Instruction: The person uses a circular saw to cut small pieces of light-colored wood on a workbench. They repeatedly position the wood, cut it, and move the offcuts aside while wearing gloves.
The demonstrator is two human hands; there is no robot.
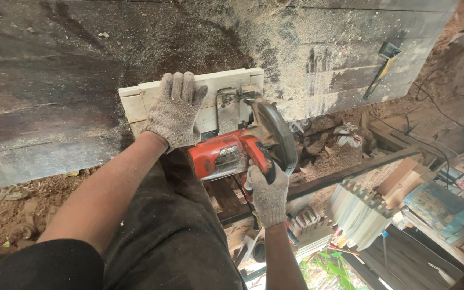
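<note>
- Circular saw (237, 153), red body with a grey blade guard, sits at the near edge of the dark wooden workbench (44, 80), its base plate resting on the pale wooden boards (135, 102).
- Pale wooden boards: several light planks laid side by side, flat on the bench top, with the near ends at the bench edge.
- Left hand (174, 110), in a grey knitted glove, lies palm down and flat on the boards, just beside the saw's base plate; fingers are extended and pressed on the wood, not wrapped around anything.
- Right hand (267, 192), also in a grey knitted glove, is closed tightly around the saw's black rear handle, below the blade guard.
- Saw position relative to hands: the motor housing lies between the two hands, touching the right one and just beside the left wrist.
- Sawdust (296, 48) covers the bench top beyond the boards in a thick pale layer.
- Hammer (382, 67) with a yellow and black handle lies on the bench, well apart from both hands, toward the far right.
- Finger-jointed wood pieces (358, 212) are stacked below the bench on the right.
- Dark trousers (167, 236), dusted with sawdust, fill the lower centre.
</note>
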